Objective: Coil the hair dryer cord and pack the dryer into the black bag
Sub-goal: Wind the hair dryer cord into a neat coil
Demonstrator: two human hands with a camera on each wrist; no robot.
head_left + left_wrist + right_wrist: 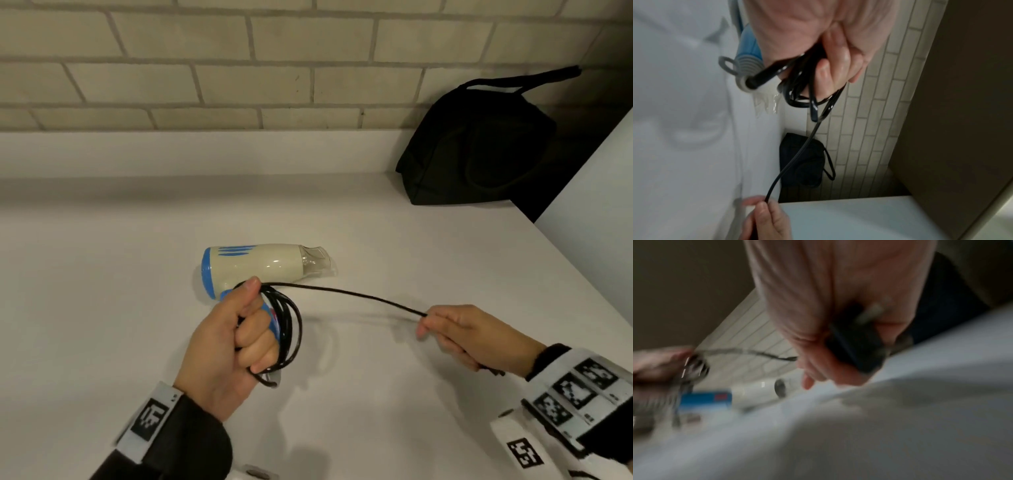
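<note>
Hair dryer: the hair dryer (pixel 255 265) is cream with a blue back end and a blue handle. It lies on its side on the white counter (pixel 102 308), near the middle. Its clear nozzle points to the right.

Cord: the black cord (pixel 342 294) is wound into a few loops beside the handle. One loose length runs from the loops across to the right, just above the counter.

Left hand: the left hand (pixel 233 342) is wrapped around the blue handle and the loops together. The fingers are curled tight and the thumb presses down on top of the cord. The left wrist view shows the cord coming out of the grey end of the handle and the loops bunched under the fingers (pixel 826 76).

Right hand: the right hand (pixel 469 335) pinches the loose length of cord between the thumb and the fingers. It is to the right of the dryer and nearer to the person. The right wrist view is blurry, but a black plug (pixel 857 344) with metal pins sits in the palm.

Black bag: the black bag (pixel 479 147) stands at the far right of the counter and leans on the brick wall (pixel 205 68). It is well apart from the dryer. Its strap sticks up on top. I cannot tell if it is open.
</note>
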